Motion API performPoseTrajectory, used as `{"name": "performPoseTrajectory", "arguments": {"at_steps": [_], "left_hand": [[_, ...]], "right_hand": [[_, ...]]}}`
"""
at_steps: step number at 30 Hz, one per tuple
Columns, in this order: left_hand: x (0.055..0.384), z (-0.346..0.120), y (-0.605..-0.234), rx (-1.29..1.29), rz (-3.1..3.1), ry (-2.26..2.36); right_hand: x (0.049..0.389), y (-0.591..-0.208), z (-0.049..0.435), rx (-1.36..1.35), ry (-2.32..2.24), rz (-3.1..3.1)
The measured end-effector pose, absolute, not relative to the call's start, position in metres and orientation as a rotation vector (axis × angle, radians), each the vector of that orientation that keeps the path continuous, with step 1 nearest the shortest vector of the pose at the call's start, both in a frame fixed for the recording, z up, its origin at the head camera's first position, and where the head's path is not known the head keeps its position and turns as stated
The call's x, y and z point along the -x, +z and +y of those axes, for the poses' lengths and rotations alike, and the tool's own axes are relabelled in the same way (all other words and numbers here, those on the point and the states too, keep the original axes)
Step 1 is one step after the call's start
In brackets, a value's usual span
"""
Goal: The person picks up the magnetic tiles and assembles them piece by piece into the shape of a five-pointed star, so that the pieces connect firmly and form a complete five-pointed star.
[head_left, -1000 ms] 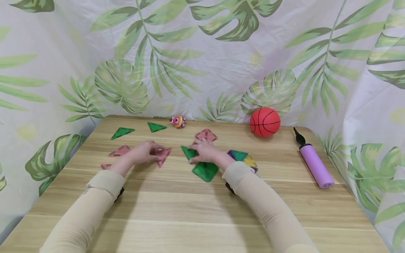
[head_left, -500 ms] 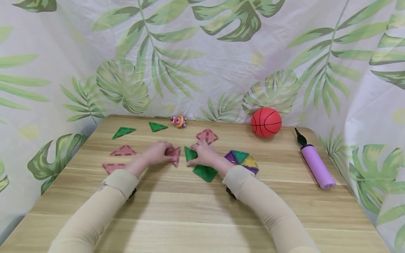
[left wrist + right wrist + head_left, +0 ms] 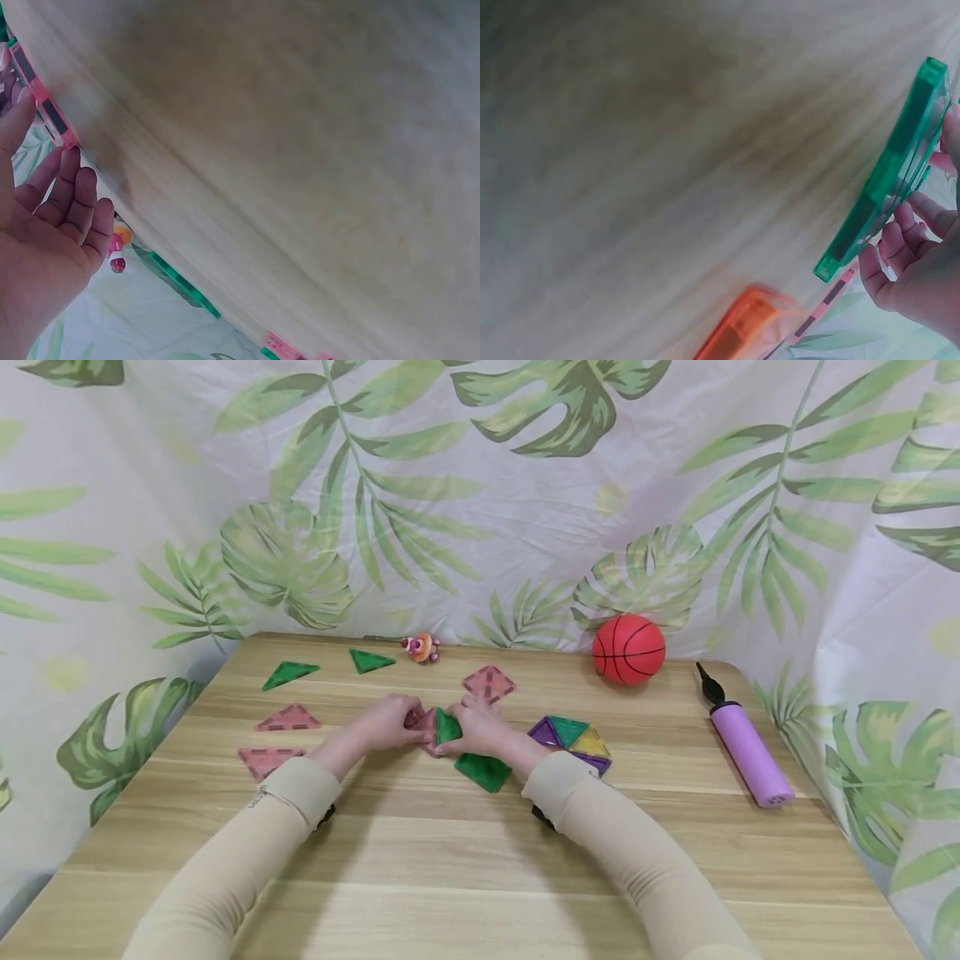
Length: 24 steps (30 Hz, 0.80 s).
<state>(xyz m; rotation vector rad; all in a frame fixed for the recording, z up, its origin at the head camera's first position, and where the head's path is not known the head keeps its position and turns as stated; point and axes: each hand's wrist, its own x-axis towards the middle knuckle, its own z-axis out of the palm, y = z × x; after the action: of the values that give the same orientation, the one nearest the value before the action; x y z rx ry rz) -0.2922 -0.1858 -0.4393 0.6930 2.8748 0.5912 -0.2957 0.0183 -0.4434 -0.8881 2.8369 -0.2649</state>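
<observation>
In the head view my left hand (image 3: 386,722) holds a pink triangular magnetic tile (image 3: 428,731) between thumb and fingers. The left wrist view shows this pink tile (image 3: 43,97) at the fingertips. My right hand (image 3: 483,728) grips a green triangular magnetic tile (image 3: 446,729) by its two ends. The long edges of the pink and green triangles meet between the hands. Just in front of the right hand lies a green diamond of tiles (image 3: 483,772), partly covered by the wrist.
Pink triangles (image 3: 288,718) and green triangles (image 3: 290,674) lie at the left. Behind the hands is a pink diamond (image 3: 489,682). A multicoloured tile cluster (image 3: 570,732), a red ball (image 3: 628,649) and a purple hand pump (image 3: 750,753) are to the right. A small toy figure (image 3: 422,648) sits at the back.
My left hand has moved right with the pink tile, turning it until its edge meets the green one. The right hand has shifted slightly left, turning the green tile's edge towards it.
</observation>
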Motion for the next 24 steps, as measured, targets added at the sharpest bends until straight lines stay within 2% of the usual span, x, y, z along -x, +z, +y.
{"name": "performPoseTrajectory", "arguments": {"at_steps": [6,24], "left_hand": [[0.3,-0.197,-0.436,-0.626,2.895,0.597],[0.334,-0.267,-0.443,-0.334,3.042,0.605]], "right_hand": [[0.294,-0.441,0.018,0.891,-0.265,2.826],[0.295,-0.445,0.025,0.935,-0.247,2.836]]}}
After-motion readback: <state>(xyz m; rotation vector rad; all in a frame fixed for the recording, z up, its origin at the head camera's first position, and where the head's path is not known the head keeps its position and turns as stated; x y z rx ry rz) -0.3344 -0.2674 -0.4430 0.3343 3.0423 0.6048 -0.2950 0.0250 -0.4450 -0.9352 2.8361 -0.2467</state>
